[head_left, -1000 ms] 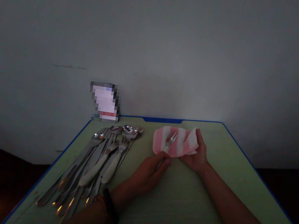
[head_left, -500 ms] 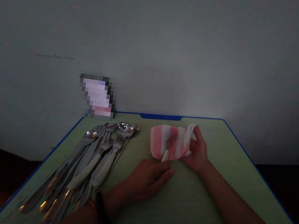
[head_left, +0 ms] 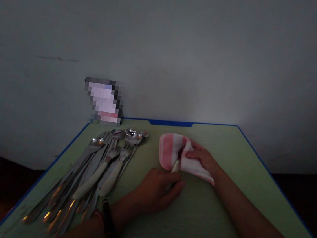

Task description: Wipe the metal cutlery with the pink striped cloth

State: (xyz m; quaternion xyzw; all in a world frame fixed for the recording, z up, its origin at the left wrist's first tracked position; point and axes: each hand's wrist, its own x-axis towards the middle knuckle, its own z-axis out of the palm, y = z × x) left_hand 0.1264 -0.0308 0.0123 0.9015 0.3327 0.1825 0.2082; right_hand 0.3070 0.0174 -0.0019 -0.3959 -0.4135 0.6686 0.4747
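One white-handled fork (head_left: pixel 175 166), metal head partly hidden, is gripped by our left hand (head_left: pixel 157 190); our right hand (head_left: pixel 204 160) clutches folded pink-and-white striped cloth (head_left: pixel 167 150).

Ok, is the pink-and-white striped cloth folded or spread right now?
Partly folded: the cloth has its left part open, but its right side is turned over toward the white-handled utensil, with the right hand on it.
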